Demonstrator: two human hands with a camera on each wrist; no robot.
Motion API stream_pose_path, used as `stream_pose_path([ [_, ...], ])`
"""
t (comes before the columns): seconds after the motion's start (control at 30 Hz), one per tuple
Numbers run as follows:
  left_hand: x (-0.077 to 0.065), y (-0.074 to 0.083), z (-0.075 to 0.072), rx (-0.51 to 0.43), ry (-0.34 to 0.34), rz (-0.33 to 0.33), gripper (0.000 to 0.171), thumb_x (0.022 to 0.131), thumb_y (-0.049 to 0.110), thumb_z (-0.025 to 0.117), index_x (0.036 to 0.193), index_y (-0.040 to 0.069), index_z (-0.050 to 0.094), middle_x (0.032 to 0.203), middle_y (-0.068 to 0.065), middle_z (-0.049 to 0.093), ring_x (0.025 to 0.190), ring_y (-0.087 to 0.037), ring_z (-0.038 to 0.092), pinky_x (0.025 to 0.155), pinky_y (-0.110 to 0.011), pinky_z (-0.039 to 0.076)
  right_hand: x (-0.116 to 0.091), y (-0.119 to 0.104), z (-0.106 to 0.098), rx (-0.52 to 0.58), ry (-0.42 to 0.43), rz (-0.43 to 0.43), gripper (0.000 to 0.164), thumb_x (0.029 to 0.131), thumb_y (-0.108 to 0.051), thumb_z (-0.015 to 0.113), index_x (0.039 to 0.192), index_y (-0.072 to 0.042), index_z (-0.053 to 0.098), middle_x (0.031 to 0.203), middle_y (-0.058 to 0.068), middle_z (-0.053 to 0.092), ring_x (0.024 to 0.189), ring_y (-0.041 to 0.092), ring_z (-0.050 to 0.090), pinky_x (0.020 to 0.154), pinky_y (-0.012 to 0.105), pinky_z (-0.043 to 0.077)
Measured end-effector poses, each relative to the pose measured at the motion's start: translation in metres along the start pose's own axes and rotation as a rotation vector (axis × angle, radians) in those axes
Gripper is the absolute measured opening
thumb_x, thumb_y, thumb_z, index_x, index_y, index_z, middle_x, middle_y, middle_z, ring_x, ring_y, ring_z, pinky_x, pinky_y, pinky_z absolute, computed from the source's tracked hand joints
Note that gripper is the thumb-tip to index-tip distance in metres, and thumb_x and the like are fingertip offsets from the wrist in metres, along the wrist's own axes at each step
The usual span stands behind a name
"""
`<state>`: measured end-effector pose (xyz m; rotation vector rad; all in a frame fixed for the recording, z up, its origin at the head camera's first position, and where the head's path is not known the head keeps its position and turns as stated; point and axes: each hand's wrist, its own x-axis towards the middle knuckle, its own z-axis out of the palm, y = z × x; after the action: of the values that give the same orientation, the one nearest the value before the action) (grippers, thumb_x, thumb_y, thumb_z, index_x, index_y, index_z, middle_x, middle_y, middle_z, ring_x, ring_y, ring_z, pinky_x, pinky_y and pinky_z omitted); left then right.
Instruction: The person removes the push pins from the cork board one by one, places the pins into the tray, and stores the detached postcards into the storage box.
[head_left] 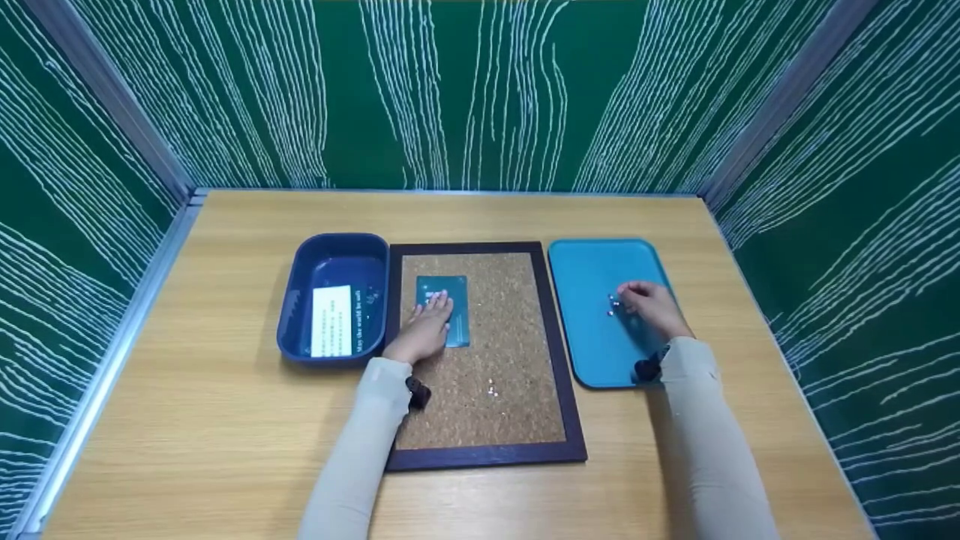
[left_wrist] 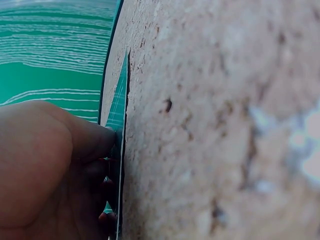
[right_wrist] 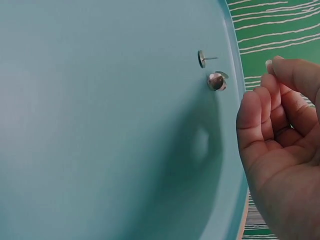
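Observation:
On the cork board (head_left: 517, 300) lies a green card (head_left: 459, 319). My left hand (head_left: 429, 324) rests on it with fingers stretched out; the left wrist view shows the thumb (left_wrist: 95, 137) at the card (left_wrist: 118, 112), which lies against the cork. Over the turquoise tray (head_left: 600, 345), my right hand (head_left: 651, 306) hovers with its fingers curled and the thumb near the fingertips. Whether something small sits between those fingertips is hidden. Just beside them in the right wrist view are silver thumbtacks (right_wrist: 202, 59) lying on the tray.
Left of the board stands a dark blue bin (head_left: 296, 300) holding a white printed sheet (head_left: 330, 322) and a dark printed piece. A few shiny tacks (head_left: 492, 388) are on the cork's lower part. Green white-streaked walls (head_left: 480, 90) enclose the wooden table (head_left: 225, 420).

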<state>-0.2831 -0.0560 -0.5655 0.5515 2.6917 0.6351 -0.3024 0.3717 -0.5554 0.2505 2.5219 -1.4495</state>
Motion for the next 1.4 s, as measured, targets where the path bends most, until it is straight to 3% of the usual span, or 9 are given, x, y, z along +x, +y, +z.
stream_pose_path([
  [0.27,0.001,0.0,0.0,-0.006,0.0,-0.004,0.052,0.104,0.02,0.034,0.153,0.005,0.02,0.162,-0.01,0.009,0.15,-0.025,0.005,0.123,-0.044,0.005,0.003,-0.007,0.006,0.061,0.01,-0.031,0.048,0.099,-0.037,0.051,0.124,0.004,0.056,0.102,0.006,0.056,0.089,0.015,0.055,0.081,0.025,0.05],
  [0.5,0.001,-0.001,0.0,-0.076,0.002,0.006,0.053,0.103,0.017,0.035,0.152,0.002,0.02,0.162,-0.012,0.009,0.151,-0.025,0.003,0.123,-0.044,0.001,0.004,-0.016,0.01,0.088,0.008,-0.05,0.048,0.099,-0.034,0.051,0.125,0.006,0.056,0.099,0.008,0.059,0.088,0.013,0.057,0.082,0.026,0.052],
  [0.8,0.002,0.0,0.001,-0.005,0.001,-0.006,0.052,0.104,0.02,0.034,0.153,0.005,0.021,0.162,-0.01,0.01,0.15,-0.025,0.005,0.123,-0.044,0.005,-0.007,-0.052,0.02,0.202,-0.047,-0.033,0.043,0.101,-0.023,0.049,0.13,0.009,0.051,0.124,0.029,0.056,0.104,0.026,0.064,0.1,0.043,0.049],
  [1.03,0.001,0.001,0.001,-0.007,0.005,-0.007,0.053,0.104,0.019,0.034,0.153,0.005,0.02,0.162,-0.01,0.009,0.15,-0.025,0.005,0.123,-0.044,0.005,0.015,-0.041,0.029,0.312,-0.09,-0.032,0.051,0.099,-0.031,0.051,0.134,0.006,0.048,0.124,0.023,0.058,0.109,0.024,0.062,0.101,0.036,0.049],
  [1.2,0.0,0.001,0.0,-0.007,-0.001,-0.009,0.053,0.104,0.02,0.034,0.153,0.005,0.02,0.162,-0.01,0.009,0.15,-0.025,0.005,0.123,-0.044,0.004,0.018,-0.049,0.037,0.344,-0.12,-0.017,0.052,0.1,-0.032,0.05,0.136,0.005,0.046,0.129,0.025,0.053,0.11,0.023,0.061,0.104,0.039,0.046],
  [1.4,-0.001,0.002,-0.002,-0.024,-0.02,-0.013,0.052,0.105,0.02,0.032,0.153,0.007,0.018,0.162,-0.009,0.007,0.151,-0.024,0.004,0.123,-0.043,0.004,0.022,-0.059,0.048,0.433,-0.159,-0.01,0.052,0.1,-0.024,0.051,0.138,0.009,0.042,0.129,0.025,0.053,0.111,0.024,0.06,0.102,0.034,0.048],
])
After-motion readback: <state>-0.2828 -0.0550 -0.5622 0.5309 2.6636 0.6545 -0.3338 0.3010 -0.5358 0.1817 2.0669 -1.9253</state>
